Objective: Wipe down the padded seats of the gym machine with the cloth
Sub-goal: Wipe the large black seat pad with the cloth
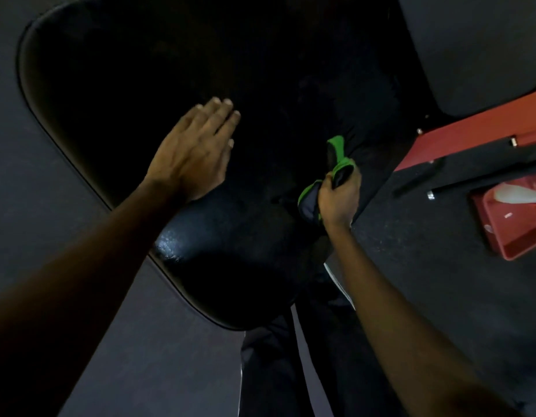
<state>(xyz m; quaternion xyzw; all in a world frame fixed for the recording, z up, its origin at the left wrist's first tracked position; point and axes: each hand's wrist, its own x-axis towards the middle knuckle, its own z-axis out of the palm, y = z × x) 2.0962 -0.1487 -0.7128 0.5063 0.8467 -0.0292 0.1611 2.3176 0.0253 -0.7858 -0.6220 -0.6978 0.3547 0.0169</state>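
A large black padded seat [116, 94] of the gym machine fills the upper left and middle of the head view, with a shiny patch near its lower end. My left hand [191, 149] lies flat on the pad with straight fingers pointing up and right. To its right, my right hand [339, 197] grips a bunched dark cloth with a green edge [336, 152] close to the pad's right side. Part of the cloth sticks up above the fist and part hangs out to its left.
A red machine frame bar [459, 133] runs diagonally at the right. A second dark pad [477, 49] sits at the top right. A red tray [513, 218] lies on the dark floor at the right edge. My dark trousers [278, 371] show below the seat.
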